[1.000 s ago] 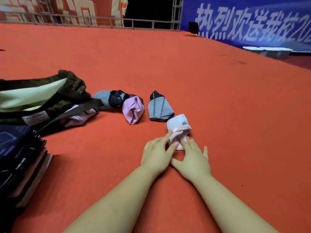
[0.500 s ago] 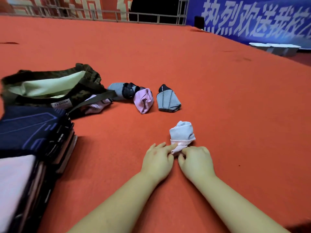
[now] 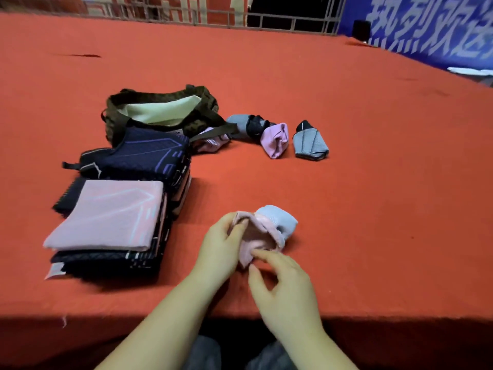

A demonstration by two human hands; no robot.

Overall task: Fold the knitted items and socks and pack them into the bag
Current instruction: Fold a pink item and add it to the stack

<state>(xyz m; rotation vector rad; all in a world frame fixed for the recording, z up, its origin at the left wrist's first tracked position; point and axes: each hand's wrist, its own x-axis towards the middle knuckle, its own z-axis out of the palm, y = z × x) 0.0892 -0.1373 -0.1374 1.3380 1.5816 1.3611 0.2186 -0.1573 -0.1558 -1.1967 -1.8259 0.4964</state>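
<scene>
A rolled pink and pale blue sock pair (image 3: pixel 269 231) lies near the table's front edge. My left hand (image 3: pixel 222 249) grips its pink cuff from the left, fingers curled into the fabric. My right hand (image 3: pixel 280 287) pinches the lower pink corner with fingertips and thumb. Further back lie folded sock bundles: grey-black (image 3: pixel 246 126), pink (image 3: pixel 276 140) and grey (image 3: pixel 309 144). The dark green bag (image 3: pixel 160 108) with pale lining stands open at the back left, a striped pink sock (image 3: pixel 210 144) under its strap. A stack of folded knitted items (image 3: pixel 117 206), pink and navy on top, sits left.
The red cloth-covered table (image 3: pixel 373 182) stretches far back and right. Its front edge runs just below my wrists. A metal railing (image 3: pixel 266 20) and a blue banner (image 3: pixel 426 28) stand beyond the far edge.
The view has swung left and down, bringing the knit stack fully into sight. Both hands moved from pressing the sock's near end to pulling its pink cuff open over the roll.
</scene>
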